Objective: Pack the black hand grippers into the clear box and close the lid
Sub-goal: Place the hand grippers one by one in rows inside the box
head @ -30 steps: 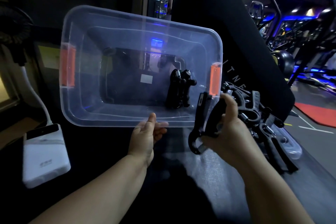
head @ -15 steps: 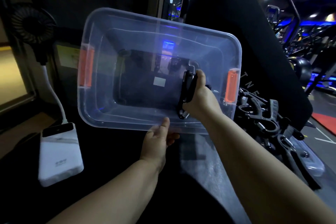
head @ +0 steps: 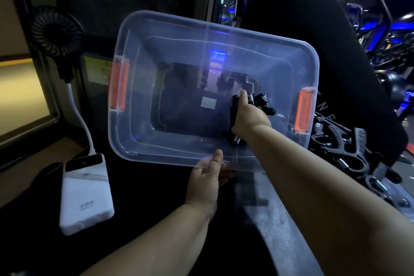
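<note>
Far left: a small round black fan (head: 57, 33) stands upright on a white bendable stalk that runs down to a white rectangular power bank (head: 86, 195), which lies flat on the dark surface (head: 280, 226).

Centre: a clear rectangular plastic box (head: 179, 29) with orange side latches is held up and tilted, open side toward the camera. Its near rim is pinched by the left hand (head: 207, 182) (thumb on the inside wall, fingers beneath).

Inside the box, toward its right end, a black hand gripper (head: 234, 107) is gripped by the right hand (head: 249, 119), fingers curled round it. Black knobbed parts show just beyond the fingers (same gripper or another: cannot be told).

Right of the box, a heap of black hand grippers (head: 345, 154) lies on the surface.
</note>
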Available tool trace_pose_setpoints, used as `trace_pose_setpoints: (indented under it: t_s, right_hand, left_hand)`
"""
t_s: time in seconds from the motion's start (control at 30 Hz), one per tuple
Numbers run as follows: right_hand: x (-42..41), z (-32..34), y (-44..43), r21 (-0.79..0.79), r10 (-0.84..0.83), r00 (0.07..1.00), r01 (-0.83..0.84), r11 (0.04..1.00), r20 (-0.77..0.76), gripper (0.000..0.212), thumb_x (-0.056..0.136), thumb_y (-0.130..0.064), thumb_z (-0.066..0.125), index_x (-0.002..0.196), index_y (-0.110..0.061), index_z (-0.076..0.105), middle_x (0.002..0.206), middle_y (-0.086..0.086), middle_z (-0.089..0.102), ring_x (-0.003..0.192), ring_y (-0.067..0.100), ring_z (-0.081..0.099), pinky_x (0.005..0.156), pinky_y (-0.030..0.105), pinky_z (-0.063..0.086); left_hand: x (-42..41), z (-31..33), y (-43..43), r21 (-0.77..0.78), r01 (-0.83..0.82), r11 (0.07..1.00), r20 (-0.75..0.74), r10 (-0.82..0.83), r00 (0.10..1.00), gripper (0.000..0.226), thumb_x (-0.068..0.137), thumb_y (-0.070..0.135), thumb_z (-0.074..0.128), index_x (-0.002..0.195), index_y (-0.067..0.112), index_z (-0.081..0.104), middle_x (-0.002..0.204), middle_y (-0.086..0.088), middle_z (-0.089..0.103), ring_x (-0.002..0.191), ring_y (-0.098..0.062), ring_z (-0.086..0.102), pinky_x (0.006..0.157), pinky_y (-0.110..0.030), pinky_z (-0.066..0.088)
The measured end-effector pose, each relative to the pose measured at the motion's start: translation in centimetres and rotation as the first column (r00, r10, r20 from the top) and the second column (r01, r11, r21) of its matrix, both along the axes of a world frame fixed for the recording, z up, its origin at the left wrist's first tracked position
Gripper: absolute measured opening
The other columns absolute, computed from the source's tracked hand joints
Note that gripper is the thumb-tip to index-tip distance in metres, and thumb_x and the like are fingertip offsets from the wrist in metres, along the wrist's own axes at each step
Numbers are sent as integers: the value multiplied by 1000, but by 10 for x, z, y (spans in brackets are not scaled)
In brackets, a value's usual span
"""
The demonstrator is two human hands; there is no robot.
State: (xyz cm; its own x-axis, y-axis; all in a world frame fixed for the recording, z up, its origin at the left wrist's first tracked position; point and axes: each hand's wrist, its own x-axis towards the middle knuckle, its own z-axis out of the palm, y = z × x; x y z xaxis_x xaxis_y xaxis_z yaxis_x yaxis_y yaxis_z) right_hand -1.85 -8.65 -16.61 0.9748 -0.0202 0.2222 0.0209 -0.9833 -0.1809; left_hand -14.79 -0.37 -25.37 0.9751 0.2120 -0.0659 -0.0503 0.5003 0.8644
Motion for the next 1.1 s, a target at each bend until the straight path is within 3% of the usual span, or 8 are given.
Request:
trace_pose_setpoints:
  t_s: [0.23,0.33,0.4,0.47,0.57,0.7,0.83,1.1]
  right_hand:
    - [3,-4,1,-404,56,985,15,914,164,66,82,-16,57,142,-16,31,112,8,62,102,31,59,64,31,36]
    - [5,-8,0,-549,141,948,41,835,284,47,79,-21,57,125,-19,48,122,10,47,112,30,42,84,40,33]
    - [10,-10,-2,-626,231,943,-31,779,240,45,79,-25,56,124,-21,52,131,9,38,123,30,30,102,45,16]
    - [15,-11,-6,-696,259,952,-74,715,164,48,83,-39,57,129,-24,52,143,9,30,137,30,16,111,55,-3]
    - [19,-12,-8,-725,221,971,-86,683,93,69,81,-59,55,138,-23,44,154,13,19,146,32,-2,108,64,-16]
    - [18,-12,-8,-725,226,970,-92,683,90,83,74,-69,54,140,-20,41,155,12,19,147,31,-3,105,71,-12]
    - [20,-11,-8,-722,227,971,-104,684,75,89,73,-69,56,143,-17,36,156,13,16,147,30,-3,107,67,-11]
    - [25,-12,-9,-721,239,968,-110,684,79,95,73,-71,56,145,-14,33,157,15,14,147,31,-3,111,64,-11]
  left_hand:
    - [0,1,-1,-4,-9,1000,-9,8,1000,28,90,34,56,75,10,57,65,-2,64,60,-13,60,63,-26,44]
    - [0,1,0,2,-3,1000,-4,3,1000,28,90,35,56,77,10,59,67,-4,65,61,-13,61,65,-27,45]
    - [0,2,-1,-6,-1,1000,-2,1,1000,28,90,34,55,78,9,59,68,-5,65,60,-12,60,64,-26,45]
    - [-1,3,-1,-16,2,1000,3,-2,1000,28,91,33,54,78,9,60,69,-7,66,57,-10,60,62,-24,45]
    - [-2,5,-1,-18,20,1000,22,-19,1000,28,92,32,52,78,9,61,69,-5,70,56,-8,60,62,-23,45]
    - [-2,7,-1,-16,20,1000,31,-20,999,28,94,30,50,81,8,59,66,-3,71,53,-6,60,59,-20,45]
    - [-4,10,-1,-45,3,999,27,-2,1000,24,93,26,51,80,8,58,64,-5,71,49,-6,59,51,-16,46]
    - [-3,8,-1,-5,-9,1000,26,9,1000,26,91,31,52,81,8,58,69,-6,72,56,-9,60,61,-23,47]
